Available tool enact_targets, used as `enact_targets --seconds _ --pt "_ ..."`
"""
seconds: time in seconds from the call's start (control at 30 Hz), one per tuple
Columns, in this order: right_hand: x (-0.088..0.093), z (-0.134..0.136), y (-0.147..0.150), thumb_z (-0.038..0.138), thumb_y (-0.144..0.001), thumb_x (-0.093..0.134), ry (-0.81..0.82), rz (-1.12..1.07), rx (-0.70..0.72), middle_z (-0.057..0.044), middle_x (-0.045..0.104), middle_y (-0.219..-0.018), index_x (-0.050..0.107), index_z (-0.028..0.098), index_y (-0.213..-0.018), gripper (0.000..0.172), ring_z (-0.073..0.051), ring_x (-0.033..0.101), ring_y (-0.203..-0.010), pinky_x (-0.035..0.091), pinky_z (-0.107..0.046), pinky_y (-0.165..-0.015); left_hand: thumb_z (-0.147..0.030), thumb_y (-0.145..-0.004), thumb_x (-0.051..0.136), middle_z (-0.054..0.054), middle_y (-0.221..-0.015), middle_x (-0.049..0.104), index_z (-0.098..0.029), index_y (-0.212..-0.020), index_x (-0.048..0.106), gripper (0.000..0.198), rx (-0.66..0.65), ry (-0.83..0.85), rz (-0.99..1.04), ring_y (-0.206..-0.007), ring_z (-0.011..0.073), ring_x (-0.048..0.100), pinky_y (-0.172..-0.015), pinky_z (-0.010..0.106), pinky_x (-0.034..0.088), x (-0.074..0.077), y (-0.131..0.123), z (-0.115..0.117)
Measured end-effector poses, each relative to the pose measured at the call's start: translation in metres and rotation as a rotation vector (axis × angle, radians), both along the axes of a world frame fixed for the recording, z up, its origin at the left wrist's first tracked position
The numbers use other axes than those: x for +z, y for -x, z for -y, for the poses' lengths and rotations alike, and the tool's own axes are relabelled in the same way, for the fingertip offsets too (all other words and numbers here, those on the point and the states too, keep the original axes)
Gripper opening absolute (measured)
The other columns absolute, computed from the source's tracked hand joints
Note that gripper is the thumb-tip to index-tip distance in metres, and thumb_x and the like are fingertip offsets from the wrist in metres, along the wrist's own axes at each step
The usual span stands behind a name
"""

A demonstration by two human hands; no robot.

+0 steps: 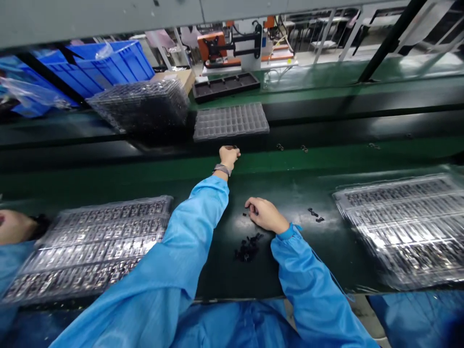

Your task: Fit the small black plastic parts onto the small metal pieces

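Note:
Stretched forward over the green work surface, my left hand [229, 155] is closed just below the clear compartment tray [232, 121]; a small dark piece shows at its fingertips, too small to name. My right hand [266, 214] rests low over the dark table with its fingers curled, and a tiny black part [244, 214] lies beside its fingertips. What the right fingers hold, if anything, is hidden. Below that hand is a loose pile of small black parts [247, 249]. A few similar parts [314, 213] lie to its right.
Filled clear trays stand at the left [108, 237] and right [409, 222]. Small parts [303, 148] lie along the green strip. Behind are stacked clear trays [145, 104], a black tray [226, 87] and a blue bin [97, 67]. Another person's hand [14, 226] is at far left.

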State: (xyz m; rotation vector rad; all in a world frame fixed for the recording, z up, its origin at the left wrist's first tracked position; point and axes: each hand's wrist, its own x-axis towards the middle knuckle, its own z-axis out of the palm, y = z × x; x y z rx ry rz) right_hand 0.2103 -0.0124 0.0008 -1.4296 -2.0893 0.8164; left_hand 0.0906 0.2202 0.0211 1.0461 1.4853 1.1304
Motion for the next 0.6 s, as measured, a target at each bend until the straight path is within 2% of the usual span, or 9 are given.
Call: enact_targets --seconds 0.07,0.17,0.27,0.37,0.47,0.6 --pt "-0.001 0.000 0.003 0.005 -0.082 0.066 -0.026 0.028 -0.036 0.000 0.061 -0.081 0.063 0.021 -0.098 0.023 -0.019 0.056 -0.081 0.039 -0.028 -0.074 -0.010 -0.080 0.072 0.006 -0.089 0.071 -0.015 -0.098 0.058 0.023 0.026 -0.037 0.149 -0.083 0.0167 0.074 -0.070 0.025 0.052 0.011 0.014 0.016" --pt "-0.002 0.003 0.009 0.009 -0.082 0.071 -0.050 0.085 -0.018 -0.001 0.060 -0.083 0.064 0.021 -0.093 0.018 -0.020 0.055 -0.084 0.039 -0.030 -0.076 -0.014 -0.078 0.076 0.004 -0.086 0.071 -0.015 -0.100 0.061 0.026 0.023 -0.116 0.454 -0.075 0.0143 0.072 -0.064 0.023 0.050 0.020 0.048 0.058" --pt "-0.003 0.005 0.010 0.006 -0.080 0.071 -0.058 0.101 0.025 -0.003 0.061 -0.087 0.064 0.021 -0.090 0.019 -0.021 0.056 -0.088 0.040 -0.030 -0.079 -0.018 -0.071 0.083 0.002 -0.083 0.071 -0.015 -0.097 0.065 0.032 -0.024 -0.123 0.574 -0.067 0.0122 0.069 -0.058 0.022 0.048 0.016 0.080 0.113" --pt "-0.002 0.004 0.010 0.001 -0.078 0.065 -0.052 0.059 0.030 -0.003 0.061 -0.085 0.062 0.020 -0.082 0.020 -0.020 0.057 -0.085 0.041 -0.030 -0.077 -0.021 -0.065 0.088 0.002 -0.081 0.070 -0.015 -0.094 0.067 0.036 -0.075 -0.083 0.594 -0.062 0.0116 0.066 -0.054 0.022 0.047 0.003 0.097 0.156" --pt "-0.002 0.002 0.011 -0.002 -0.074 0.060 -0.023 0.002 0.028 0.000 0.061 -0.079 0.061 0.020 -0.080 0.024 -0.017 0.055 -0.075 0.040 -0.028 -0.073 -0.024 -0.065 0.090 0.001 -0.079 0.069 -0.014 -0.095 0.068 0.039 -0.132 -0.038 0.587 -0.060 0.0122 0.065 -0.052 0.023 0.047 -0.010 0.102 0.178" --pt "-0.001 0.003 0.013 -0.001 -0.076 0.059 -0.026 0.011 -0.001 0.000 0.061 -0.083 0.065 0.020 -0.097 0.030 -0.017 0.055 -0.075 0.042 -0.027 -0.073 -0.025 -0.064 0.091 0.001 -0.077 0.068 -0.015 -0.097 0.068 0.042 -0.161 -0.012 0.589 -0.060 0.0126 0.065 -0.052 0.023 0.047 -0.020 0.103 0.184"
